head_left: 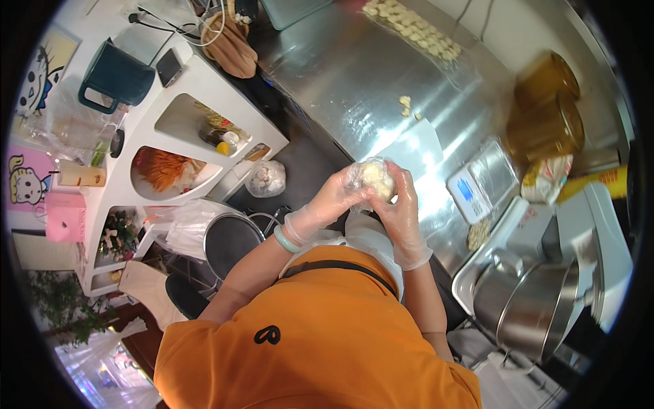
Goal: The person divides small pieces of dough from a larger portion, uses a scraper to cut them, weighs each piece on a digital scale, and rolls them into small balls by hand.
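Both my hands wear thin clear plastic gloves. Between them, at the near edge of a shiny steel table (327, 88), they hold a pale, lumpy ball of what looks like dough (377, 178). My left hand (334, 198) cups the ball from the left, and a pale green bangle (287, 239) circles that wrist. My right hand (400, 208) grips it from the right with bent fingers. A few small pale pieces (405, 105) lie on the steel beyond my hands. To the right sits a white kitchen scale (469, 196) under clear plastic.
Rows of small pale pieces (413, 28) lie at the table's far side. Two amber jars (555, 126) stand at right. Nearer are a white tub (466, 276) and a steel pot (524, 307). A white shelf unit (146, 116) and a round black stool (231, 245) stand left.
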